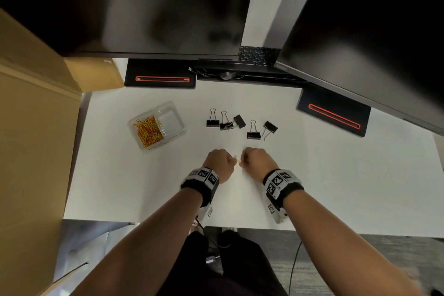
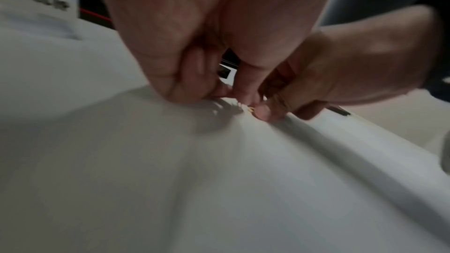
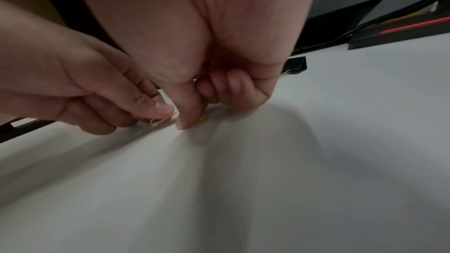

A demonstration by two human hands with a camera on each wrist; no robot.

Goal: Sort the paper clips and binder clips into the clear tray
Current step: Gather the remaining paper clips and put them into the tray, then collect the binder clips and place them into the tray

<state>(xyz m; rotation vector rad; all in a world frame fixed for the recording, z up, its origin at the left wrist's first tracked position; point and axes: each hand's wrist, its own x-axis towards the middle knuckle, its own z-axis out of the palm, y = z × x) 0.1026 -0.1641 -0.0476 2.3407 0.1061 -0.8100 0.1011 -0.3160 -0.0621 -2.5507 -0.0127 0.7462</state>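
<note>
A clear tray sits at the left of the white desk, with a heap of yellow and red paper clips in its left compartment; its right compartment looks bare. Several black binder clips lie in a loose row beyond my hands. My left hand pinches a yellow paper clip just above the desk. My right hand, knuckles up, pinches a second yellow paper clip against the desk under its thumb. The two hands nearly touch.
Two dark monitors hang over the back of the desk, on black bases with red stripes. A keyboard lies behind them. A large cardboard box walls the left side. The desk's front edge runs under my forearms.
</note>
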